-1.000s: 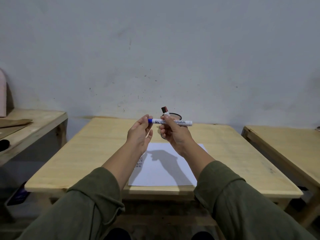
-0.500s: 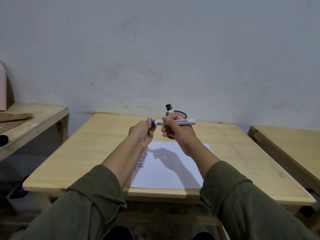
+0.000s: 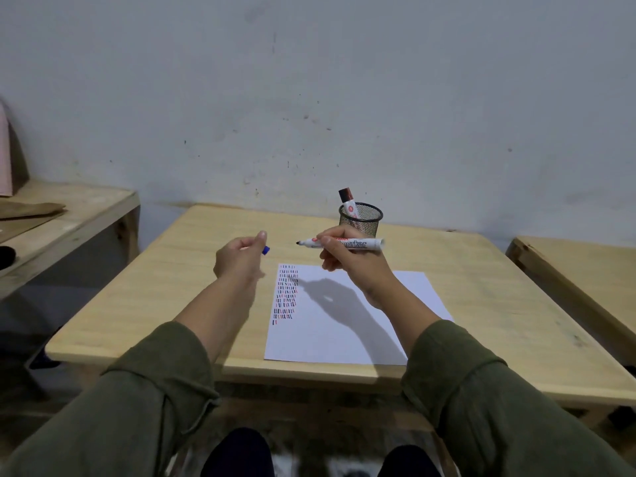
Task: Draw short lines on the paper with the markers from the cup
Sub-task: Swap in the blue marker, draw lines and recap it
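Note:
My right hand (image 3: pixel 347 261) grips a white marker (image 3: pixel 358 243) held level above the table, its bare dark tip pointing left. My left hand (image 3: pixel 239 259) is closed around the blue cap (image 3: pixel 265 250), a short gap away from the tip. Below both hands lies a white sheet of paper (image 3: pixel 344 335) with several rows of short blue, red and black lines along its left side. Behind my right hand stands a black mesh cup (image 3: pixel 361 220) with one dark-capped marker (image 3: pixel 348 198) leaning in it.
The paper rests on a light wooden table (image 3: pixel 165 297) against a grey wall. Another wooden table (image 3: pixel 578 270) stands to the right and a wooden bench (image 3: pixel 69 215) with brown sheets to the left.
The cap has come off the marker: my left hand pulled it away to the left while my right hand kept the barrel. The view tilted down, showing the cup and drawn lines.

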Action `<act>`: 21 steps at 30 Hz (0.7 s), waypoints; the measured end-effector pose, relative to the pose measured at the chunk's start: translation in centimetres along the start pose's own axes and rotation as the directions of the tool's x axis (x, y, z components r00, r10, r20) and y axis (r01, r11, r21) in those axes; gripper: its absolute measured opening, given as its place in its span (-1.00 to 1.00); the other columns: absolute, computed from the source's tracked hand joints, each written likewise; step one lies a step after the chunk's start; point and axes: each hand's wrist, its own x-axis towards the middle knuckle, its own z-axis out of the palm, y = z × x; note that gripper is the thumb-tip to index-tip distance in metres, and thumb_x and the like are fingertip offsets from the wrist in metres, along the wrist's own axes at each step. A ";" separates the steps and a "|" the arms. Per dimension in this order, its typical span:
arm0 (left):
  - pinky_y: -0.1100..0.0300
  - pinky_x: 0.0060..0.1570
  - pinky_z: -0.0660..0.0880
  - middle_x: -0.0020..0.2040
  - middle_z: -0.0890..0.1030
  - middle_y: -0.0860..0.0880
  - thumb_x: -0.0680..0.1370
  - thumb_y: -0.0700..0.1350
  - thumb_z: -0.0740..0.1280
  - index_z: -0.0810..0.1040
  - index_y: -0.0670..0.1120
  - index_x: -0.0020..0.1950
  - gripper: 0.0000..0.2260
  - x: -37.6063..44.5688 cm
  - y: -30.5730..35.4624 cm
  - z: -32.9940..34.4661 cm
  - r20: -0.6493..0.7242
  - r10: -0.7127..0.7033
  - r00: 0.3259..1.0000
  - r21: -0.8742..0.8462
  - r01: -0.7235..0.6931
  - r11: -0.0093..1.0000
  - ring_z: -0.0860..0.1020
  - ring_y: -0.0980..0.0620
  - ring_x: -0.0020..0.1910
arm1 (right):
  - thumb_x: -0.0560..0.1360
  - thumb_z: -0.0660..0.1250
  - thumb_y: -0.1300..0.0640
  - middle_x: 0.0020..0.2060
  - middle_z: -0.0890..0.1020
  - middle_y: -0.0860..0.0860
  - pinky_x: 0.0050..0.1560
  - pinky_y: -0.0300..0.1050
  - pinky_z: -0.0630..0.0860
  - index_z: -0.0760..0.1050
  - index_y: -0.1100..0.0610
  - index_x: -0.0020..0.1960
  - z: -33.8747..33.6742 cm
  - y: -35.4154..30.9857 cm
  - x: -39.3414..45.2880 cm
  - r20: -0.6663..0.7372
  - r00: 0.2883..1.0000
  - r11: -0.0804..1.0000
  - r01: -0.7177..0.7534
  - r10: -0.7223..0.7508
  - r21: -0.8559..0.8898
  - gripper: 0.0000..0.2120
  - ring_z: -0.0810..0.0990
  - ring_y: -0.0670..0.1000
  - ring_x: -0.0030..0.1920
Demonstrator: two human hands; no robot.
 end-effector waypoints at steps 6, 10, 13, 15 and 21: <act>0.20 -0.02 0.52 -0.09 0.65 0.02 0.52 -0.10 0.32 0.59 0.03 0.11 -0.81 0.8 -2.8 -1.6 0.083 0.244 0.966 0.272 -0.257 0.927 0.57 0.12 -0.28 | 0.53 0.28 0.19 -0.29 0.63 0.08 -0.16 -0.12 0.54 0.62 0.01 -0.04 0.9 2.1 -0.1 -0.001 0.995 0.993 -0.101 0.101 0.053 -0.84 0.60 0.02 -0.31; 0.32 -0.17 0.40 -0.06 0.66 0.03 0.51 -0.19 0.32 0.42 0.00 0.29 -0.64 1.6 -3.6 -2.2 0.138 0.313 0.940 0.325 -0.341 0.882 0.57 0.09 -0.15 | 0.54 0.28 0.19 -0.27 0.61 0.11 -0.12 -0.08 0.55 0.61 0.06 -0.01 1.0 2.5 0.0 -0.021 0.992 0.990 -0.122 0.124 0.077 -0.85 0.58 0.05 -0.29; 0.57 -0.37 0.35 -0.07 0.64 0.01 0.51 -0.25 0.31 0.35 -0.04 0.35 -0.57 1.8 -3.8 -2.2 0.165 0.341 0.926 0.316 -0.377 0.871 0.54 0.20 -0.23 | 0.54 0.28 0.20 -0.27 0.60 0.12 -0.13 -0.08 0.54 0.60 0.09 -0.01 1.0 2.7 0.2 -0.029 0.990 0.986 -0.135 0.138 0.095 -0.87 0.58 0.05 -0.30; 0.64 -0.41 0.33 -0.07 0.63 -0.01 0.50 -0.28 0.30 0.34 -0.06 0.36 -0.56 2.0 -4.0 -2.1 0.180 0.345 0.921 0.308 -0.386 0.870 0.52 0.25 -0.24 | 0.54 0.27 0.20 -0.27 0.60 0.12 -0.14 -0.09 0.54 0.60 0.09 -0.01 1.0 2.9 0.2 -0.028 0.989 0.985 -0.143 0.146 0.097 -0.87 0.58 0.04 -0.30; 0.48 -0.37 0.46 0.17 0.58 -0.13 0.46 -0.29 0.38 0.33 -0.07 0.39 -0.47 2.1 -4.3 -2.4 0.183 0.316 0.931 0.223 -0.352 0.909 0.57 0.02 0.03 | 0.55 0.24 0.20 -0.24 0.62 0.14 -0.19 -0.17 0.55 0.59 0.09 0.00 1.0 3.0 -0.2 -0.006 0.978 0.970 -0.204 0.207 0.130 -0.85 0.59 0.04 -0.30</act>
